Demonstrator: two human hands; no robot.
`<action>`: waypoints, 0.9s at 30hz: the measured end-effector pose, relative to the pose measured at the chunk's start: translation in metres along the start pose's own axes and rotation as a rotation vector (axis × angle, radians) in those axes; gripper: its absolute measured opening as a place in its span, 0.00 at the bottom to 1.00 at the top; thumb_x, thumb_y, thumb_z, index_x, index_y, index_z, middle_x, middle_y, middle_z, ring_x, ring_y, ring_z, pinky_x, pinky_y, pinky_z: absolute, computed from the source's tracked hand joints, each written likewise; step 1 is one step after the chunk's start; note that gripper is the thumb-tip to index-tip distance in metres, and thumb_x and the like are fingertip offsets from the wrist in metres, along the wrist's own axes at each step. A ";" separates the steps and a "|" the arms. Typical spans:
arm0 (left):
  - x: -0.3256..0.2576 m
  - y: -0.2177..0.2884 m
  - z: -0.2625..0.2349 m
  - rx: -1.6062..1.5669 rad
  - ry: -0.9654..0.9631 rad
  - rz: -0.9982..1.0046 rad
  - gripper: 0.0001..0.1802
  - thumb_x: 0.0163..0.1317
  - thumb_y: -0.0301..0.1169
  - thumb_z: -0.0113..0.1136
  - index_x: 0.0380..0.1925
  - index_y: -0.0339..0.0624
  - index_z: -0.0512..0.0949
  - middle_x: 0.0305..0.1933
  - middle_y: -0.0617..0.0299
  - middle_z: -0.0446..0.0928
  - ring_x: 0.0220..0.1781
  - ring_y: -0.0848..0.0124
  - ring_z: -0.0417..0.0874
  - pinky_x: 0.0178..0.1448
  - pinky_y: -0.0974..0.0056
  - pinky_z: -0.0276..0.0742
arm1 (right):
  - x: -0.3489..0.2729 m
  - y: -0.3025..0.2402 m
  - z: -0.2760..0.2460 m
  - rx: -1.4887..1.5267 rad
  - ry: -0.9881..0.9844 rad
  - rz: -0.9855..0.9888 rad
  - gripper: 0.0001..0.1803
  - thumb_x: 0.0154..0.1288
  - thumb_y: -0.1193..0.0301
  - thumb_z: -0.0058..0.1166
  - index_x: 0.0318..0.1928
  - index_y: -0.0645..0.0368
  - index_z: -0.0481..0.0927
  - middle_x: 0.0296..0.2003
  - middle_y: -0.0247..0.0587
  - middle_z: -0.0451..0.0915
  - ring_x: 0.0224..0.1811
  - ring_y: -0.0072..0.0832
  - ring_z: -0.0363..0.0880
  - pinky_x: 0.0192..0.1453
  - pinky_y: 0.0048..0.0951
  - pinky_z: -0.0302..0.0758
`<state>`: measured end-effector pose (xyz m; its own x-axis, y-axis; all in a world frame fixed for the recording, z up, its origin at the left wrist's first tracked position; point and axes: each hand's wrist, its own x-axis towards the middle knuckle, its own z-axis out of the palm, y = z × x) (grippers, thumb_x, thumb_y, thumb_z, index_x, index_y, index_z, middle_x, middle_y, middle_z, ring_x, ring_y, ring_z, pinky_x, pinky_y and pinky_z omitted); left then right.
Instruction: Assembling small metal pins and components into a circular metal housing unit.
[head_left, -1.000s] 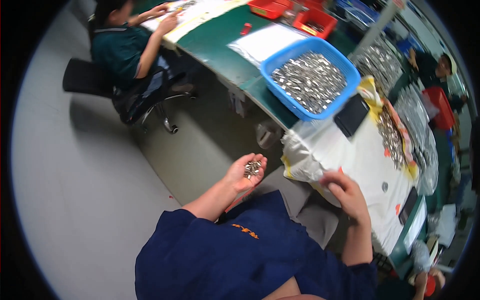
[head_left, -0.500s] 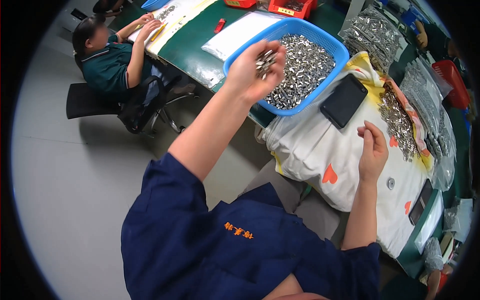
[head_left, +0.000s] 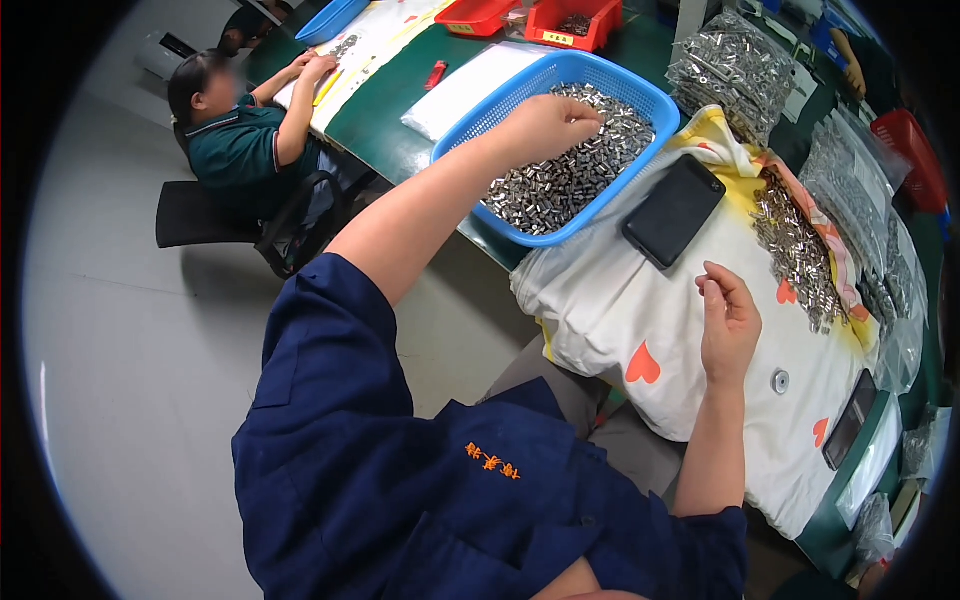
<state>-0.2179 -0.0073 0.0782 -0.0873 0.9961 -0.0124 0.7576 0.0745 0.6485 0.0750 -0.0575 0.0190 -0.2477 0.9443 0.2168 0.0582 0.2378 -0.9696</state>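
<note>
My left hand (head_left: 548, 128) is turned back-up above the blue basket (head_left: 450, 150), its fingers curled down and closed. Whatever lies inside that hand is hidden. Small shiny metal cylinders (head_left: 560, 185) fill the basket in a thick layer. My right hand (head_left: 732, 335) hovers over the white cloth (head_left: 600, 300) with orange hearts, fingers loosely bent and a little apart from the thumb. I see nothing in it. It is nearest to a black phone (head_left: 675, 210) lying on the cloth.
More metal pieces (head_left: 795, 250) are heaped on the cloth at the right, near a small metal disc (head_left: 780, 380) and a second phone (head_left: 850, 420). Clear bags of parts (head_left: 735, 75) stand behind. Red bins (head_left: 575, 22) are at the back; a co-worker (head_left: 235, 135) sits at far left.
My left hand has rolled from palm-up, with metal cylinders showing in it, to back-up over the basket. No cylinders show in it now. My right hand stays over the cloth.
</note>
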 end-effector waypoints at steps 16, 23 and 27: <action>-0.018 -0.092 -0.161 1.118 0.102 -0.611 0.40 0.54 0.48 0.49 0.56 0.23 0.54 0.45 0.43 0.74 0.48 0.55 0.76 0.50 0.60 0.72 | 0.001 0.008 -0.002 -0.044 0.041 0.005 0.09 0.60 0.77 0.46 0.40 0.65 0.76 0.32 0.37 0.77 0.35 0.20 0.74 0.43 0.20 0.69; -0.025 -0.033 -0.090 0.661 0.191 0.062 0.27 0.56 0.47 0.52 0.55 0.49 0.65 0.44 0.53 0.76 0.44 0.58 0.78 0.50 0.57 0.71 | 0.004 0.006 0.000 -0.068 0.028 0.000 0.09 0.60 0.76 0.46 0.40 0.65 0.76 0.32 0.37 0.77 0.35 0.20 0.74 0.42 0.19 0.69; -0.011 -0.025 -0.035 0.691 0.010 0.125 0.28 0.56 0.46 0.52 0.56 0.51 0.64 0.53 0.51 0.69 0.51 0.56 0.73 0.56 0.58 0.67 | 0.005 0.010 -0.002 -0.068 0.008 -0.006 0.11 0.62 0.75 0.45 0.43 0.65 0.75 0.31 0.34 0.76 0.35 0.18 0.72 0.43 0.18 0.68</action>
<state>-0.2588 -0.0214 0.0887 0.0240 0.9989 0.0399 0.9996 -0.0245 0.0125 0.0766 -0.0504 0.0110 -0.2401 0.9446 0.2238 0.1227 0.2582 -0.9583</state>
